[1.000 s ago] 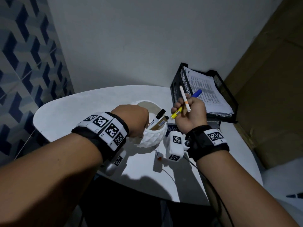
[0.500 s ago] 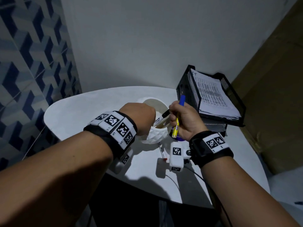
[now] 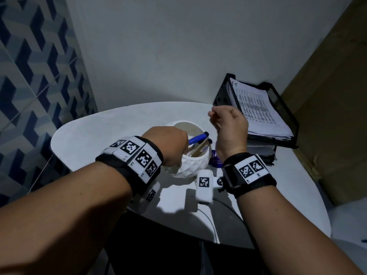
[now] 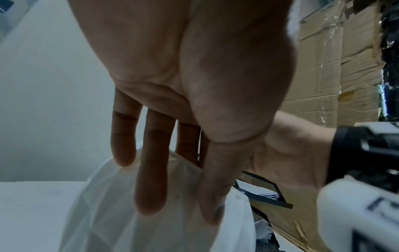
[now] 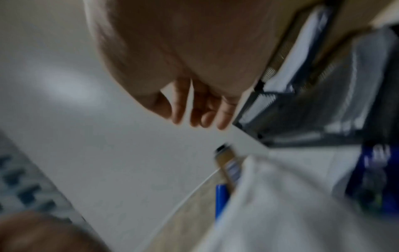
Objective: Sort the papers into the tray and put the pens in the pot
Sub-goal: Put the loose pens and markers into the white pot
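The white faceted pot stands mid-table, and my left hand grips its left rim; the left wrist view has the thumb on the pot wall and fingers over its edge. A blue pen and a brown marker lean inside the pot. My right hand hovers just above and right of the pot, fingers loosely curled and holding nothing. Behind it, the black mesh tray holds a stack of printed papers.
A blue card lies on the white round table right of the pot. A thin cable runs toward the near edge. Cardboard stands to the right and a blue tiled wall to the left.
The right hand lowered the blue pen into the pot, let go of it and rose up and to the right, empty. The left hand has stayed on the pot.
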`<state>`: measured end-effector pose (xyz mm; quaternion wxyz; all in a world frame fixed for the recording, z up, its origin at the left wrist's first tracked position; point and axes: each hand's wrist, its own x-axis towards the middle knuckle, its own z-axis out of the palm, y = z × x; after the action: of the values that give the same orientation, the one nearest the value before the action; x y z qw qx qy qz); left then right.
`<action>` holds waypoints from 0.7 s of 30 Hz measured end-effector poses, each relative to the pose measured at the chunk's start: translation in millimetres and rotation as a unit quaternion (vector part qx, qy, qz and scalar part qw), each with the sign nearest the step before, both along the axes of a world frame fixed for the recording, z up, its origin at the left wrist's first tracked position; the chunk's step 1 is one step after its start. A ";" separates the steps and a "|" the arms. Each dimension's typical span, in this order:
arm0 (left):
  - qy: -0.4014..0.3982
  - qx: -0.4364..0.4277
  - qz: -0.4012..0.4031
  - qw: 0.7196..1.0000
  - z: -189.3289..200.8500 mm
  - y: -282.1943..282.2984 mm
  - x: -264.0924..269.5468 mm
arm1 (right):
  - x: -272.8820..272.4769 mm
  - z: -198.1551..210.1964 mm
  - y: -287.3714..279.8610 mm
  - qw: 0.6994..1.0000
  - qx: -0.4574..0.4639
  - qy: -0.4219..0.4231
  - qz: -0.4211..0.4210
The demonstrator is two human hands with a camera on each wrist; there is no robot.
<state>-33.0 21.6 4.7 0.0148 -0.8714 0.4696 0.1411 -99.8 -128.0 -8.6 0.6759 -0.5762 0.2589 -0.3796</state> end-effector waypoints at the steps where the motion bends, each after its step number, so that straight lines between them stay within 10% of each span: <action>1: 0.005 0.000 0.003 1.000 0.5 0.4 0.7 | -2.3 -4.1 -9.6 0.995 -0.064 0.069 -0.023; 6: 0.006 -0.008 0.011 1.000 0.8 0.9 3.8 | -18.4 -27.1 -29.0 0.921 -0.197 0.328 0.075; 21: -0.005 0.021 -0.008 1.000 -6.1 -3.1 -0.5 | -13.3 -53.6 -17.4 0.898 -0.303 0.316 0.038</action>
<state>-33.5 18.5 -1.4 0.0368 -0.8680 0.4731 0.1463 -113.2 -145.4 -62.2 0.3654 -0.8522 0.3093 -0.2112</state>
